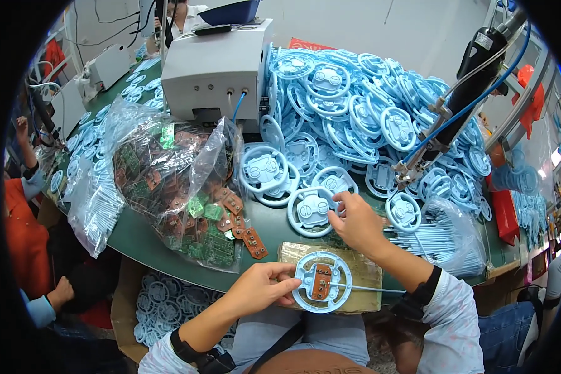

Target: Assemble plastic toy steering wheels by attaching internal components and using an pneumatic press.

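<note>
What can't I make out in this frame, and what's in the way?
- Head view: some left hand fingertips, behind the light-blue wheel with the brown board.
- Head view: whether the right hand touches the wheel beside it; its fingers cover any contact.
- Head view: how many circuit boards the clear bag holds; folds, glare and overlap.
- Head view: the person behind the grey machine, blocked by it and cut by the top edge.

Nothing was clearly readable: red box [311, 44] at 12 o'clock had part-hidden lettering, black cylinder [472, 62] at 2 had a small label [483, 41], brown cloth [305, 363] at 6 seemed lettered, edge-cropped.
</note>
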{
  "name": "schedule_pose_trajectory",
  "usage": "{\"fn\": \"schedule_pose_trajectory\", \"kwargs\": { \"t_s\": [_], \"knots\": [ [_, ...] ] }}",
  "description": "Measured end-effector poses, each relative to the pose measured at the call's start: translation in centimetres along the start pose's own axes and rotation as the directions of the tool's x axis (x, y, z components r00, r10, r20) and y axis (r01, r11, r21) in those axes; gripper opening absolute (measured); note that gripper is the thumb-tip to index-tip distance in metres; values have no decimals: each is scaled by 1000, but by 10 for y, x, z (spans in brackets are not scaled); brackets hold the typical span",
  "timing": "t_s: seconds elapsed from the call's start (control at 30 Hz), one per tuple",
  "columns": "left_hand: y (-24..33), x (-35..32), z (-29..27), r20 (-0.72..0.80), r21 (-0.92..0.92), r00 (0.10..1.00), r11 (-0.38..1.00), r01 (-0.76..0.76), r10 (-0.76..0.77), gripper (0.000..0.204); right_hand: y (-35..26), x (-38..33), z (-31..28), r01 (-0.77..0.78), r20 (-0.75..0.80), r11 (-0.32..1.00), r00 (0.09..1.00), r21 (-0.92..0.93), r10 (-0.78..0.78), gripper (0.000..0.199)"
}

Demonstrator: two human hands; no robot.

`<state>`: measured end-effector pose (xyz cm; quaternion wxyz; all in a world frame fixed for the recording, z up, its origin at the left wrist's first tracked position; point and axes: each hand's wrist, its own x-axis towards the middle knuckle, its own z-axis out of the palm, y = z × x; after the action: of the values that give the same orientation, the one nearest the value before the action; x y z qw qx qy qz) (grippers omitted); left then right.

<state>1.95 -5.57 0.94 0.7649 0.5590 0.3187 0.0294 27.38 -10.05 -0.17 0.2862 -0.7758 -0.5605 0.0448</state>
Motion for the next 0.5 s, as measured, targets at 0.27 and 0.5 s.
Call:
{"fn": "schedule_pose_trajectory", "kwargs": {
  "t_s": [0.27, 0.5],
  "knots": [
    [4, 5, 9, -24, 18, 999, 999, -42, 43, 37, -38, 19, 11, 168, 141, 902, 983, -397, -121, 59],
    [12, 0, 0, 144, -223, 989, 975, 20, 13, 36, -40, 27, -12, 62, 108, 942, 994, -331, -27, 50]
  ]
}}
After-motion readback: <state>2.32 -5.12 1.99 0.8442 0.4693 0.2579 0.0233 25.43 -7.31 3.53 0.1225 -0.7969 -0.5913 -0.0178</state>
